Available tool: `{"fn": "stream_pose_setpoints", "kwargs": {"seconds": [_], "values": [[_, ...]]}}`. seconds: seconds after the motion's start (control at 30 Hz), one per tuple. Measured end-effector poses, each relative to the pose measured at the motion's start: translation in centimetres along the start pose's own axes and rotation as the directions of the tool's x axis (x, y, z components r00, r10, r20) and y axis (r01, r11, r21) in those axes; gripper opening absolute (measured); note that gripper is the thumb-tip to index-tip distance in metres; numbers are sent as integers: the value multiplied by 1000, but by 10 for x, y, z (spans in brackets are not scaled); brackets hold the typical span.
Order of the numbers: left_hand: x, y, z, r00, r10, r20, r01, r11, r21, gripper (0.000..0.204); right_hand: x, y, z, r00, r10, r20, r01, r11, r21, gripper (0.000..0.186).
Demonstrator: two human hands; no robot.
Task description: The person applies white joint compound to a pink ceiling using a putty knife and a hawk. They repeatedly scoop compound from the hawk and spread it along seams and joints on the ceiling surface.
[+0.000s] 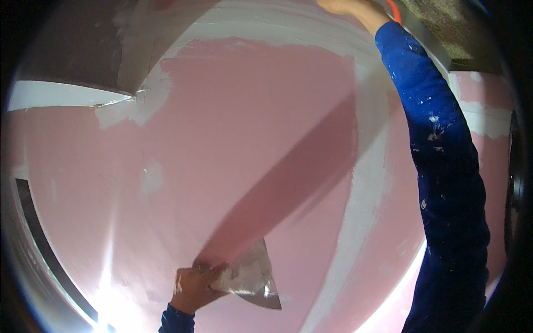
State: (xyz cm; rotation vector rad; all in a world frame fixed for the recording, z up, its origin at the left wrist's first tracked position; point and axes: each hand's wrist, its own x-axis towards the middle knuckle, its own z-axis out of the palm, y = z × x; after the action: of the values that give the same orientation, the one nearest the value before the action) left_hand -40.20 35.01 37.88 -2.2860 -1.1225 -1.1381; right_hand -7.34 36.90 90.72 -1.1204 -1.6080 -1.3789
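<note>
At the lower middle, my left hand is closed around a wide putty knife. Its flared metal blade points to the right and carries pale smears; the handle is hidden in the fist. My right arm, in a blue sleeve spattered with white, stretches up the right side. At the top edge, my right hand is partly cut off, with its fingers and anything in them out of sight. It is nearest to a pale band of joint compound on the pink plasterboard.
Another compound strip runs down the board right of centre. A white-edged corner and dark surface lie upper left. An orange strip shows beside the right wrist, near a rough yellowish patch. Bright light glares at lower left.
</note>
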Motion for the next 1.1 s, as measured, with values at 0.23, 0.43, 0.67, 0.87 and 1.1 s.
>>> {"fn": "stream_pose_setpoints", "kwargs": {"seconds": [0.23,0.43,0.67,0.87,1.1], "values": [[-27,32,-4,942,-218,255,248,965,-91,50,-167,-11,-38,969,-158,-189,204,945,256,44],[-101,93,36,705,-406,582,561,821,-108,39,-416,-59,-50,918,-369,148,69,515,854,38],[-160,123,81,693,-427,582,712,534,-456,30,-574,-167,-25,804,-424,416,-443,39,896,59],[-175,135,97,654,-433,621,727,585,-358,33,-650,-214,-10,581,-563,588,-814,-378,442,65],[-185,147,104,545,-423,724,766,602,-225,39,-716,-201,-15,568,-452,688,-675,223,704,54]]}}
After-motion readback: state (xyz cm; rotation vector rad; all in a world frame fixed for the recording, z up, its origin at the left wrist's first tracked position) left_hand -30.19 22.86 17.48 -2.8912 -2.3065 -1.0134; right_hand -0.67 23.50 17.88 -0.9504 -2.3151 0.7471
